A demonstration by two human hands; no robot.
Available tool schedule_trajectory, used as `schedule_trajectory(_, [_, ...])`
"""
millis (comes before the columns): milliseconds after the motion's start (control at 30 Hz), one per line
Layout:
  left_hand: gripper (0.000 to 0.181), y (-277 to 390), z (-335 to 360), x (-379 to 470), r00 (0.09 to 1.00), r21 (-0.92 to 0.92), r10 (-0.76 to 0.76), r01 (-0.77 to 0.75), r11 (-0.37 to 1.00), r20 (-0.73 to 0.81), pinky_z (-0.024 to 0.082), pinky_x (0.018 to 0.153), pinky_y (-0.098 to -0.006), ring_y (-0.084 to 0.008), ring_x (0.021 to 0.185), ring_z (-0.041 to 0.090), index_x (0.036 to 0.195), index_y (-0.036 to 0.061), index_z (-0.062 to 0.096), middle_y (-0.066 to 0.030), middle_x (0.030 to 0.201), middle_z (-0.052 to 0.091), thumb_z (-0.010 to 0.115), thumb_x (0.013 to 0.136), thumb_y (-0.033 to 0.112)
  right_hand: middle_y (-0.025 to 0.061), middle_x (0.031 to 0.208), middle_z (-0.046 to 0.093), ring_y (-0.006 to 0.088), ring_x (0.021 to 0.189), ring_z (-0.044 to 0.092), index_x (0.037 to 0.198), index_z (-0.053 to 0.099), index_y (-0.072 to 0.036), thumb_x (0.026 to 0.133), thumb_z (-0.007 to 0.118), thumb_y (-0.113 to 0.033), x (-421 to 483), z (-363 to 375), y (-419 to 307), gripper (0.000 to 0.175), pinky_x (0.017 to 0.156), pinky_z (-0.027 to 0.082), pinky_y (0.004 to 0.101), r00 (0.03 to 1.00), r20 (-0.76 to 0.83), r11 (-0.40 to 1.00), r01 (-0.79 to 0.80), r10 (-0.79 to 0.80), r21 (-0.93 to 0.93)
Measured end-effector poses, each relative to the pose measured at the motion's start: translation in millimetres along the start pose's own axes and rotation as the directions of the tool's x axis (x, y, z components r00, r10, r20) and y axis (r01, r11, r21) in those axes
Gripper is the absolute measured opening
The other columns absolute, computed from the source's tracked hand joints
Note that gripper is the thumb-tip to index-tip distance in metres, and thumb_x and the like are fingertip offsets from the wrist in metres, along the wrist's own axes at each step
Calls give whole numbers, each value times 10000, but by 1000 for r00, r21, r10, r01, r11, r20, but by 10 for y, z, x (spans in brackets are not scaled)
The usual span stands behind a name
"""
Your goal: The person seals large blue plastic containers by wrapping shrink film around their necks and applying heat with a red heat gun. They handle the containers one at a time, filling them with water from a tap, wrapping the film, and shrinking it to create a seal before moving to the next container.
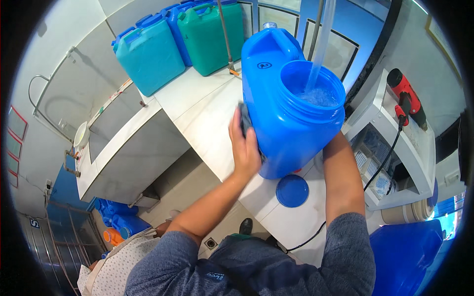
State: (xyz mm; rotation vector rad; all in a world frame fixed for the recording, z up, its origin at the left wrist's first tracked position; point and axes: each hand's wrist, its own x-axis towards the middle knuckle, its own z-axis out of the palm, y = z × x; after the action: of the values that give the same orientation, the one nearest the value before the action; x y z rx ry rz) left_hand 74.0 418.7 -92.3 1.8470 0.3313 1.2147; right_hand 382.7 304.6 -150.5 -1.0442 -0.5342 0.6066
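Observation:
A large blue plastic jerrycan (266,96) with a handle and a wide threaded mouth stands in front of me on the white tiled counter (207,122). A clear tube (323,40) reaches into the mouth, and bubbling water (319,97) shows inside. My left hand (247,151) presses a dark cloth (244,119) against the jerrycan's left side. Behind its right side my right forearm (342,177) disappears; the right hand itself is hidden. A round blue lid (292,191) lies flat on the counter near the jerrycan's base.
Teal (150,55) and green jerrycans (211,40) stand at the back left. A red-and-black heat gun (405,94) rests on a white cabinet (401,162), its black cord trailing over the counter. Another person's patterned clothing (122,255) is close at lower left. A blue container (403,255) stands lower right.

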Motion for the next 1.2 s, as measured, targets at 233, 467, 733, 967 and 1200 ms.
schedule_trajectory(233, [429,-405,209,1810,988,136,143,-149,979,48,337,1097,-433,-362,1263,473,1329,40,595,-212,1322,550,450,1026,307,57,1104,661,142,914,620,1242,599,-81,1061,481,-283,-146,7,217,295,760,532,298,1000,-28,990,16,-12,143])
schedule_trajectory(467, [369,-1364,23,845,849,-375,-432,523,766,303,513,794,-328,-159,901,598,1151,10,540,-96,1005,609,439,1042,347,64,1109,658,152,961,619,1256,598,-92,1065,478,-299,-937,618,-291,306,797,524,294,973,-228,999,28,-31,-18])
schedule_trajectory(733, [325,-7,-482,-1346,370,-413,-715,902,125,593,553,750,-376,-229,893,652,1266,113,486,-101,1051,641,439,1042,343,141,1405,514,257,1251,527,1418,489,-94,956,682,-362,-2790,1369,-565,567,1029,442,403,950,-188,895,150,-248,-420])
schedule_trajectory(967, [444,1441,7,-1317,460,-510,-518,858,53,721,520,940,-384,-223,1101,638,1300,96,575,-84,1216,649,440,1046,434,304,1583,206,515,1461,227,1510,390,-123,643,902,-549,-3703,1579,-741,1094,1160,300,565,922,213,618,376,-323,-691])
schedule_trajectory(1200, [946,2112,25,-1493,340,-384,-287,916,-114,896,519,989,-368,-255,1185,619,1450,83,442,-128,1335,585,275,902,836,204,1393,467,454,1440,334,1173,548,-102,563,987,-405,-4139,1493,-1127,810,1156,304,514,852,55,611,417,-521,-673])
